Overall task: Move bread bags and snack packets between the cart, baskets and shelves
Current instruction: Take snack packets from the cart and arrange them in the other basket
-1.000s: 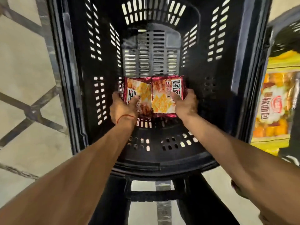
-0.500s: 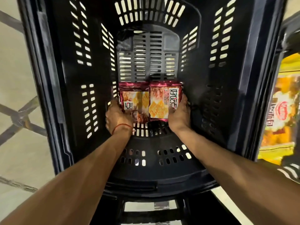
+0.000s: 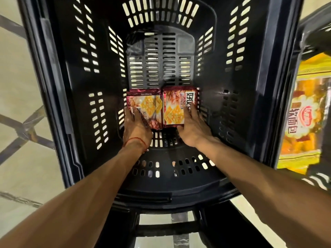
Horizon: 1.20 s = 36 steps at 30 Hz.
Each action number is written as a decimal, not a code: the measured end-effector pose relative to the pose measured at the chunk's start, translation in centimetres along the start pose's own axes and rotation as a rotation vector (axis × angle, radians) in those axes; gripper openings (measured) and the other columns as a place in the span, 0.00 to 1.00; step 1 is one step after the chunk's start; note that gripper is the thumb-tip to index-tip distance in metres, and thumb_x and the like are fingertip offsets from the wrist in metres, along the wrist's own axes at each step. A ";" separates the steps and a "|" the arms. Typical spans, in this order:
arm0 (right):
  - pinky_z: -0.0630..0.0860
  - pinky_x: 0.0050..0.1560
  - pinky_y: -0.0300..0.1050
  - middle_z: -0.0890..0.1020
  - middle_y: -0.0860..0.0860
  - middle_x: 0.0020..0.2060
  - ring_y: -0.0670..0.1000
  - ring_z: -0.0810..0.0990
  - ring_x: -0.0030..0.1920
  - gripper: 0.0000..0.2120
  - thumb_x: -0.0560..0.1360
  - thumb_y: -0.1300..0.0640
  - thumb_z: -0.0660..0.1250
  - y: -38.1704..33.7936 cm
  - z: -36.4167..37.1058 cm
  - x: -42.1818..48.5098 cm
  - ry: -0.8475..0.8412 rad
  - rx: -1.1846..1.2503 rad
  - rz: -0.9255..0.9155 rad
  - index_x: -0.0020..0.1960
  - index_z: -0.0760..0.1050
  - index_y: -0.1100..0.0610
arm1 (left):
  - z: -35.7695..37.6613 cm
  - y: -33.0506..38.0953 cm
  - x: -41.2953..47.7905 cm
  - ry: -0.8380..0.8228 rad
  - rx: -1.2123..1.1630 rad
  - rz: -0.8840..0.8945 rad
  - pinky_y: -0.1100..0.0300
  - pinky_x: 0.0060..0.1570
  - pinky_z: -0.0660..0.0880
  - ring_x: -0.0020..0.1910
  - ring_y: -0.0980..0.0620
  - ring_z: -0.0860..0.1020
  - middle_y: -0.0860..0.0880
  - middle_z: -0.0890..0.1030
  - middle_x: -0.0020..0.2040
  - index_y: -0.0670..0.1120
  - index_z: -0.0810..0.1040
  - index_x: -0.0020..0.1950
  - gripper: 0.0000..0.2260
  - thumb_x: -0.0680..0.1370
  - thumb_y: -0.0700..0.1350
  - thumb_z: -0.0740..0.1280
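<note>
Two dark red snack packets with yellow cracker pictures lie side by side on the slotted floor of a deep black basket [image 3: 68,86]. My left hand [image 3: 136,127], with a red thread at the wrist, rests on the near left part of the left packet [image 3: 149,102], fingers laid flat. The fingers of my right hand [image 3: 192,127] are spread and straight on the near right part of the right packet [image 3: 174,111]. Both packets sit flat on the basket floor.
The basket's tall perforated walls close in on all sides of my arms. To the right, a second dark basket [image 3: 312,33] holds a yellow-orange bread bag [image 3: 302,120]. Pale tiled floor [image 3: 19,83] with dark metal bars lies to the left.
Both hands have gone from holding the packets' outer edges to lying flat on top of them. The packets have settled lower on the basket floor. My head has moved closer.
</note>
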State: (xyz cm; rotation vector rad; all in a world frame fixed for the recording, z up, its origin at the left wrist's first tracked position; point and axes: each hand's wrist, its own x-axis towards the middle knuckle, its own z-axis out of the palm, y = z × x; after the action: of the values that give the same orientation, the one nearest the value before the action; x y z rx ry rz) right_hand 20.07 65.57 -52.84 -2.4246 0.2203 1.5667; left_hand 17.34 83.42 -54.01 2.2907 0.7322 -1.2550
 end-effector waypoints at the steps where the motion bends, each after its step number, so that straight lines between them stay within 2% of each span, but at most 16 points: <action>1: 0.55 0.83 0.57 0.38 0.48 0.84 0.54 0.44 0.85 0.38 0.85 0.52 0.63 0.0 -0.4 -0.5 -0.013 0.010 -0.004 0.86 0.42 0.50 | -0.5 0.2 -0.7 -0.039 0.058 -0.002 0.51 0.79 0.56 0.82 0.41 0.52 0.41 0.42 0.84 0.45 0.45 0.84 0.37 0.83 0.44 0.65; 3: 0.54 0.83 0.55 0.43 0.50 0.85 0.54 0.46 0.85 0.35 0.85 0.51 0.62 0.0 -1.2 -2.2 -0.004 0.020 -0.035 0.86 0.47 0.52 | -1.7 0.7 -2.6 -0.088 0.194 0.020 0.51 0.80 0.53 0.83 0.40 0.51 0.40 0.41 0.84 0.43 0.44 0.84 0.35 0.84 0.48 0.62; 5: 0.57 0.82 0.54 0.48 0.51 0.85 0.54 0.50 0.84 0.32 0.85 0.52 0.62 -0.1 -2.3 -5.0 0.041 -0.006 -0.103 0.85 0.52 0.53 | -3.5 0.9 -5.3 -0.084 0.244 0.073 0.50 0.80 0.58 0.83 0.42 0.51 0.46 0.35 0.83 0.49 0.43 0.84 0.36 0.84 0.49 0.63; 10: 0.73 0.71 0.57 0.63 0.50 0.79 0.55 0.64 0.76 0.31 0.82 0.53 0.65 -0.7 -6.3 -16.0 0.225 -0.155 -0.282 0.82 0.60 0.52 | -9.4 2.3 -15.7 0.063 0.450 0.313 0.44 0.77 0.62 0.82 0.43 0.54 0.48 0.47 0.85 0.51 0.49 0.84 0.33 0.83 0.54 0.61; 14: 0.70 0.70 0.56 0.69 0.53 0.75 0.57 0.66 0.75 0.31 0.79 0.49 0.67 -0.6 -10.1 -26.2 0.341 -0.303 -0.309 0.80 0.66 0.56 | -13.8 4.3 -25.9 0.140 0.531 0.404 0.45 0.76 0.62 0.82 0.44 0.53 0.48 0.50 0.84 0.51 0.49 0.84 0.32 0.83 0.57 0.58; 18: 0.72 0.66 0.59 0.77 0.55 0.66 0.59 0.72 0.69 0.28 0.74 0.46 0.70 0.2 -13.2 -35.5 0.509 -0.303 -0.287 0.70 0.75 0.57 | -16.8 5.8 -35.6 0.214 0.589 0.442 0.46 0.77 0.59 0.82 0.44 0.52 0.47 0.50 0.84 0.49 0.47 0.84 0.33 0.84 0.59 0.55; 21: 0.65 0.73 0.58 0.73 0.54 0.72 0.59 0.68 0.74 0.30 0.74 0.44 0.69 1.0 -14.7 -41.3 0.569 -0.274 -0.262 0.73 0.72 0.53 | -17.5 5.9 -41.8 0.238 0.680 0.538 0.46 0.78 0.55 0.82 0.43 0.51 0.45 0.50 0.84 0.48 0.46 0.84 0.33 0.84 0.60 0.52; 23: 0.61 0.75 0.57 0.70 0.52 0.75 0.58 0.63 0.77 0.31 0.74 0.43 0.67 1.6 -15.5 -44.7 0.600 -0.221 -0.253 0.74 0.70 0.51 | -17.6 5.8 -45.2 0.293 0.708 0.625 0.45 0.77 0.58 0.82 0.43 0.54 0.44 0.53 0.84 0.49 0.51 0.84 0.33 0.83 0.61 0.53; 27: 0.60 0.76 0.58 0.70 0.54 0.76 0.58 0.63 0.78 0.34 0.74 0.42 0.67 3.0 -15.6 -51.0 0.740 -0.118 -0.215 0.77 0.70 0.52 | -17.9 5.5 -50.2 0.358 0.683 0.676 0.44 0.77 0.58 0.82 0.43 0.56 0.45 0.56 0.83 0.50 0.52 0.84 0.32 0.83 0.61 0.54; 29: 0.60 0.77 0.58 0.71 0.54 0.76 0.59 0.63 0.78 0.33 0.74 0.42 0.67 3.5 -14.9 -53.7 0.801 -0.066 -0.200 0.76 0.70 0.53 | -18.2 5.2 -52.3 0.422 0.629 0.697 0.44 0.76 0.61 0.80 0.42 0.60 0.44 0.61 0.82 0.48 0.55 0.84 0.32 0.83 0.60 0.57; 33: 0.60 0.79 0.58 0.71 0.54 0.77 0.59 0.64 0.79 0.34 0.76 0.39 0.63 4.5 -12.7 -58.2 0.883 -0.098 -0.195 0.78 0.69 0.53 | -18.3 3.7 -55.4 0.521 0.556 0.803 0.43 0.73 0.65 0.77 0.42 0.67 0.43 0.68 0.78 0.46 0.60 0.82 0.32 0.82 0.58 0.61; 36: 0.57 0.80 0.59 0.68 0.54 0.79 0.58 0.61 0.81 0.36 0.77 0.37 0.60 5.3 -10.4 -61.4 0.899 -0.146 -0.183 0.81 0.66 0.52 | -18.0 2.2 -57.2 0.538 0.582 0.877 0.42 0.74 0.65 0.77 0.42 0.66 0.43 0.67 0.79 0.47 0.61 0.81 0.31 0.82 0.60 0.60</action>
State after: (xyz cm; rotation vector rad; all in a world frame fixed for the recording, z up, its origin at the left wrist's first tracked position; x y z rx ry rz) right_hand 2.49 57.12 6.52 -2.9893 0.0294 0.3446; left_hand 4.27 78.46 4.32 2.9092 -0.5787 -0.4528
